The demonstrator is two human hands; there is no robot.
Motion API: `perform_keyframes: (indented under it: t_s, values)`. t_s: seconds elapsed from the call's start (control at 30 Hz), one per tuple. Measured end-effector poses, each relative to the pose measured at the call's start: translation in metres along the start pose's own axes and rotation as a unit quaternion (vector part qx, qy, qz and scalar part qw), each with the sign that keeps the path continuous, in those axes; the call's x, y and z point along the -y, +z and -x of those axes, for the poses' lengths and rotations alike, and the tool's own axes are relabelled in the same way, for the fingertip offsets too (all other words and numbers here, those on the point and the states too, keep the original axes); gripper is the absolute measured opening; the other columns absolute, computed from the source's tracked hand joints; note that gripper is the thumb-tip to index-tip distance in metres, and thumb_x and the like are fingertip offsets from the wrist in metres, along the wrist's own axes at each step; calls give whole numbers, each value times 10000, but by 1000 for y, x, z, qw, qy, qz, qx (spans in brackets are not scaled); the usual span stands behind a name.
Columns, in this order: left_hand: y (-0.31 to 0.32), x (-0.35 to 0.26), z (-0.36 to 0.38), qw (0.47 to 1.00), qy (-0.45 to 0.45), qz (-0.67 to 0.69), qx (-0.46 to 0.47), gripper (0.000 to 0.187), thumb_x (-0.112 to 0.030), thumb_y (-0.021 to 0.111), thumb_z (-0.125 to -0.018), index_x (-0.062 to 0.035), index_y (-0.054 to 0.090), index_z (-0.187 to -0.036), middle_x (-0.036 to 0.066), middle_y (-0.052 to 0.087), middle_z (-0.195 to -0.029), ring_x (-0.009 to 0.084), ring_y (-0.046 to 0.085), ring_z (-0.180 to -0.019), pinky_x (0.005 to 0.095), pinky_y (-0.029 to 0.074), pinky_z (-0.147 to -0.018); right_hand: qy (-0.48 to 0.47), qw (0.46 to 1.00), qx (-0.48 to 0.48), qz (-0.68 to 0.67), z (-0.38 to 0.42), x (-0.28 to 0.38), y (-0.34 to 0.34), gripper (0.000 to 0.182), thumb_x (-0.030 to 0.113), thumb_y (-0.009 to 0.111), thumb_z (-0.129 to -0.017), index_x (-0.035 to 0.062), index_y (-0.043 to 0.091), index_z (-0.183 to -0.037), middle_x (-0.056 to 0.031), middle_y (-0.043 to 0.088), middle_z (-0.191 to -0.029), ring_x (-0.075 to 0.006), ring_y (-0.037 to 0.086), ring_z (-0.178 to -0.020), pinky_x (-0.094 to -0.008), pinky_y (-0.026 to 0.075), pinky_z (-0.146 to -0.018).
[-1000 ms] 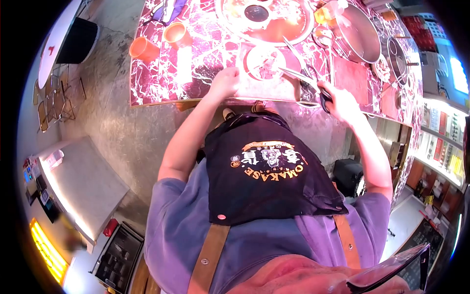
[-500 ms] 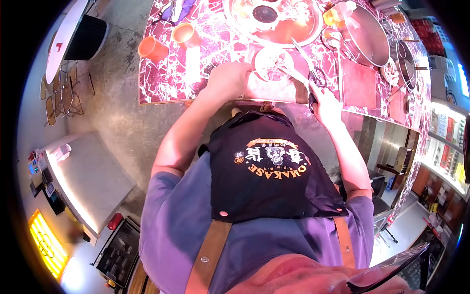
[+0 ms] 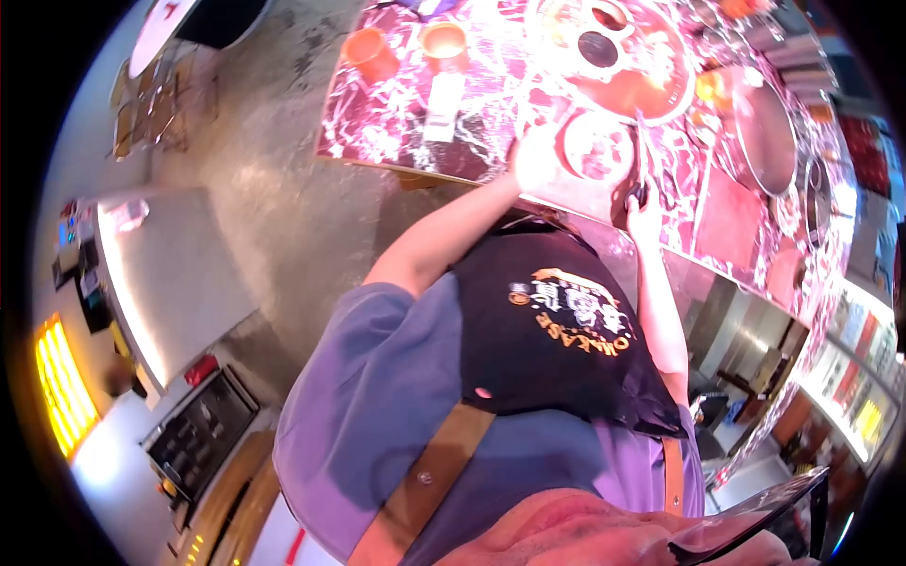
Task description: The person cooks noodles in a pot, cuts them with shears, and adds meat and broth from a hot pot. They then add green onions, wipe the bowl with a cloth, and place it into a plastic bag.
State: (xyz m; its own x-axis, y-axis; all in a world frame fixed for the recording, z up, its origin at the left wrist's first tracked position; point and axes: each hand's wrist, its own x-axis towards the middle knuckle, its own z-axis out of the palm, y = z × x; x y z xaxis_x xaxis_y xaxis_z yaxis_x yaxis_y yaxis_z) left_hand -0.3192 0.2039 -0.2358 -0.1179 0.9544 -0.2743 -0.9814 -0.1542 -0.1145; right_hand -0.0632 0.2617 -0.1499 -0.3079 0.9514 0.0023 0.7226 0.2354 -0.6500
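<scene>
While the right hand (image 3: 645, 221) clamps its fingers on scissors (image 3: 640, 194) beside a bowl (image 3: 597, 146), the left hand's (image 3: 535, 162) are unclear; snipping seems in hand, next needing aim over it.

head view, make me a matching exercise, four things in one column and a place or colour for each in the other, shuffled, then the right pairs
Column 1
1. apron
2. scissors
3. bowl
4. cups

Column 2
A. held in the right hand
B. orange, on the table
C. black with printed lettering
D. between the left hand and the cutting tool

Pairs: 1-C, 2-A, 3-D, 4-B
</scene>
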Motion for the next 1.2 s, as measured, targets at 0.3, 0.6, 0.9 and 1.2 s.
perform_keyframes:
  t_s: [0.3, 0.6, 0.9, 1.2]
  values:
    - [55, 4, 63, 501, 249, -829, 5, 332, -28, 543, -795, 32, 593, -1117, 217, 610, -1038, 354, 607, -943, 383, 484, -822, -1, 992, 89, 93, 3, 23, 0, 533, 122, 640, -821, 30, 470, -1318, -211, 510, -1309, -336, 491, -1226, -383, 378, -1050]
    - [77, 4, 75, 491, 204, -847, 17, 297, -58, 581, -794, 28, 597, -1078, 199, 613, -1026, 354, 591, -963, 389, 471, -843, 102, 984, 4, -143, 10, -55, -41, 374, 41, 605, -892, 1, 538, -1258, -119, 617, -1162, -185, 564, -1087, -310, 427, -972]
    - [96, 37, 59, 530, 128, -834, -89, 264, -263, 582, -877, -46, 679, -993, 159, 667, -942, 292, 646, -889, 363, 498, -779, 95, 977, -91, -170, -89, -99, -183, 315, 83, 603, -909, 1, 575, -1212, -86, 623, -1129, -146, 587, -1016, -263, 485, -882]
    - [73, 68, 56, 792, 145, -540, -247, 115, -124, 613, -906, -16, 634, -940, 17, 605, -822, 99, 588, -729, 243, 524, -644, -92, 985, -125, -72, -346, -87, -291, 380, 182, 692, -829, 64, 598, -1178, -106, 633, -1142, -219, 609, -1035, -297, 464, -912]
